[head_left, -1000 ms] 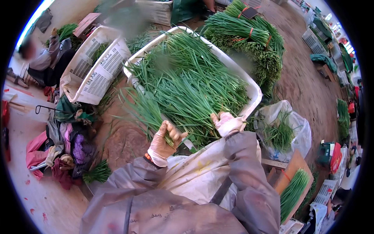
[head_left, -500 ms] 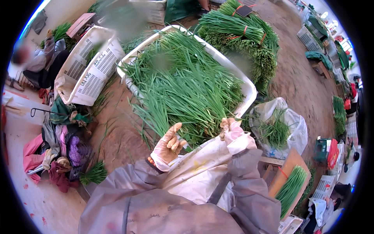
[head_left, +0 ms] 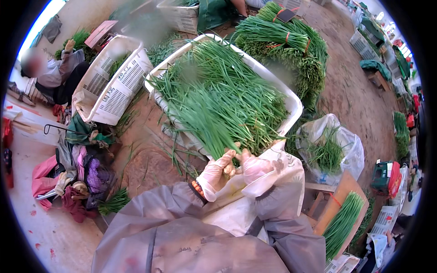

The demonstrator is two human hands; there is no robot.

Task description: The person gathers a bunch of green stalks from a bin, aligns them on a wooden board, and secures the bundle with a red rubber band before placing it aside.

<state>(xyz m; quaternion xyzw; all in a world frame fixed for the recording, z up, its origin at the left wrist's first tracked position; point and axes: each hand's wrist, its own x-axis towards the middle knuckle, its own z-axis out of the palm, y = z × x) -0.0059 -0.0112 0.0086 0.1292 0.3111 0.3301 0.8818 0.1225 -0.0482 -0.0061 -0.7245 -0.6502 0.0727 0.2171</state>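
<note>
worn: translucent mauve-grey smock (head_left: 209, 239), dark vertical strip (head_left: 150, 249) and faint dark script (head_left: 185, 249); full long sleeves (head_left: 157, 202); thin whitish gloves (head_left: 210, 179); orange-beaded bracelet (head_left: 197, 188), left wrist.

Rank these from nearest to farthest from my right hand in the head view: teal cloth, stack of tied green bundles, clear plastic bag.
From the right hand:
1. Clear plastic bag: to its right.
2. Stack of tied green bundles: ahead, slightly right.
3. Teal cloth: far off, upper right.

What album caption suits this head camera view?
Left hand and right hand together at green stalks beside a heaped white crate.
</note>
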